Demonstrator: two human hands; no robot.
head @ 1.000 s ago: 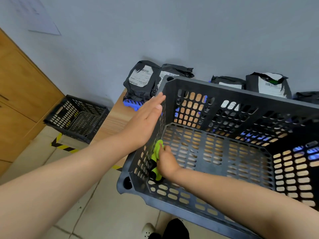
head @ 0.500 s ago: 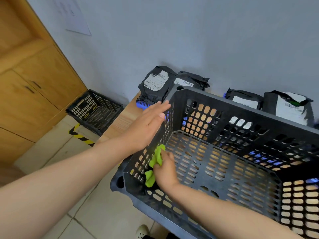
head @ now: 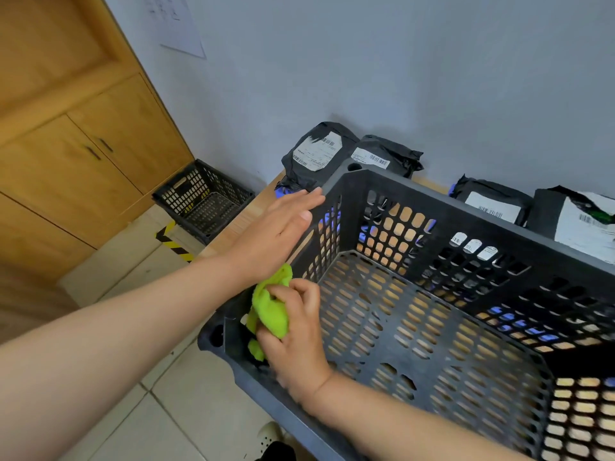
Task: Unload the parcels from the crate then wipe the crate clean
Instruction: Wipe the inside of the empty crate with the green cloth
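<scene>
A dark grey slotted crate (head: 432, 207) stands tilted on a wooden table, with nothing inside but my right hand. My right hand (head: 296, 341) grips a bright green cloth (head: 269, 311) against the inner face of the crate's left wall, near the front left corner. My left hand (head: 276, 234) lies flat with straight fingers against the outside of that same wall. Several black parcels with white labels stand behind the crate against the wall: two at the left (head: 316, 154) (head: 386, 158) and two at the right (head: 492, 201) (head: 579, 221).
A second black crate (head: 203, 197) sits on the floor at the left, by yellow-black hazard tape (head: 173, 244). Wooden cabinets (head: 76, 144) fill the left side. The grey wall (head: 399, 78) runs behind the table (head: 263, 204). Pale tiled floor (head: 159, 420) lies below, with a shoe (head: 269, 437) at the bottom.
My right hand with the cloth has slid a little along the left wall toward the front corner. The left hand stays flat on the outside. The view has swung left.
</scene>
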